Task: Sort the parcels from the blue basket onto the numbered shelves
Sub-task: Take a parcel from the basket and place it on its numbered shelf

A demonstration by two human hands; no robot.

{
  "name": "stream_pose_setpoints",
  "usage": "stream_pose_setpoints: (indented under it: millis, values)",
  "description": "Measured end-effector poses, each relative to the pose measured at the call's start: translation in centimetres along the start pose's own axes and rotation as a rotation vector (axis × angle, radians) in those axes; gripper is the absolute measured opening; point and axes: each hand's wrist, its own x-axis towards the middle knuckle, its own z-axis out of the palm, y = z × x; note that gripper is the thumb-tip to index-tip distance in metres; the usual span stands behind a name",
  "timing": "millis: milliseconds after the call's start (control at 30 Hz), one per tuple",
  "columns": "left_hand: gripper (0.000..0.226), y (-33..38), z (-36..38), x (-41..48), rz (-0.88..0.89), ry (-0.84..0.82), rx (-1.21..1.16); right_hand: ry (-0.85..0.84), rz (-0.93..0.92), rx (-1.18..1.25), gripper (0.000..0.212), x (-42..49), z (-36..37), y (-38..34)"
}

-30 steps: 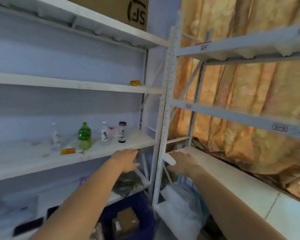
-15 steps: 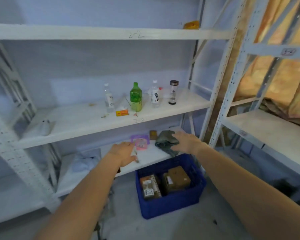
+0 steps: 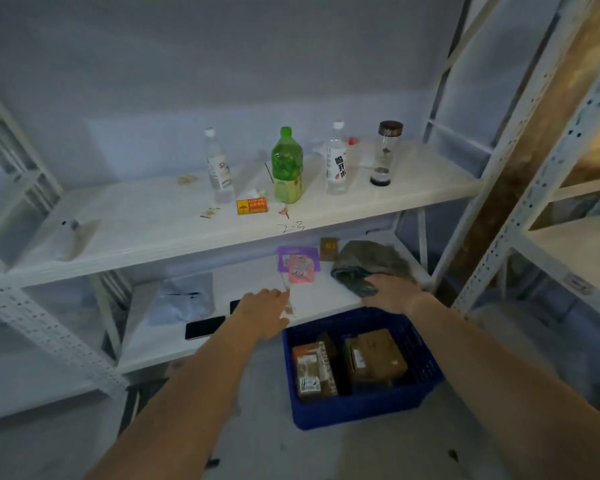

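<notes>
Here the left hand and right hand hover flat and empty just above the blue basket, likely ready to grab a parcel.

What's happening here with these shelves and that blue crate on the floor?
A person is sorting parcels onto shelves. Neither hand holds anything: the left hand hovers open over the front of the lower shelf, and the right hand is beside a grey bag there, though contact is unclear. The blue basket sits on the floor below, with brown cardboard parcels inside. The shelf marked 2-3 above carries a green bottle and other bottles.
</notes>
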Motion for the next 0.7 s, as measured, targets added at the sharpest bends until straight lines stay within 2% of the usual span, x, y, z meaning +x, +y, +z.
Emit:
stream_pose_setpoints:
  millis: [67,200,300,400,500,567,700]
  values:
    - [0.058,0.6,0.1,3.7,-0.007,-0.013,0.005,0.012,0.027,0.064,0.081,3.6,0.3,2.4]
    - [0.049,3.3,2.2,11.3,-0.038,0.014,-0.069,-0.024,0.122,0.1,0.053,9.1,2.8,9.2]
    - [0.05,5.9,5.9,16.3,-0.007,-0.058,-0.068,-0.107,0.191,0.106,0.055,12.7,6.3,14.3]
    - [0.055,8.2,10.6,22.4,0.048,-0.13,0.0,-0.111,0.261,0.1,0.05,14.8,9.9,18.1]
    - [0.06,10.6,16.6,29.1,0.104,-0.178,0.03,-0.157,0.275,0.084,0.06,18.3,15.9,22.8]
    - [0.063,12.6,20.7,32.9,0.145,-0.192,0.024,-0.145,0.299,0.137,0.055,20.8,20.7,25.5]
    - [0.073,17.2,29.9,39.1,0.121,-0.201,-0.208,-0.188,0.315,0.223,0.059,25.4,29.1,28.6]
